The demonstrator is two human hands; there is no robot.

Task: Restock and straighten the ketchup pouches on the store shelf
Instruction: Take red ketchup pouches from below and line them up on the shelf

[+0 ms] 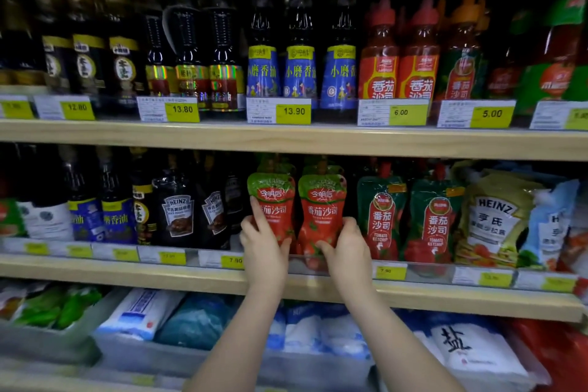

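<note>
Two red ketchup pouches with green tops stand side by side on the middle shelf (191, 274). My left hand (262, 243) grips the lower part of the left pouch (273, 200), index finger stretched up its front. Around the lower right side of the right pouch (321, 210) my right hand (346, 248) is wrapped, thumb on the front. More green-topped pouches stand behind these two, mostly hidden. Both forearms reach up from the bottom of the view.
Dark green ketchup pouches (380, 216) stand just right of my hands, then Heinz bags (496, 219). Dark Heinz pouches (176, 210) and bottles stand to the left. A clear rail with yellow price tags (390, 271) fronts the shelf. Salt bags (461, 347) lie below, bottles above.
</note>
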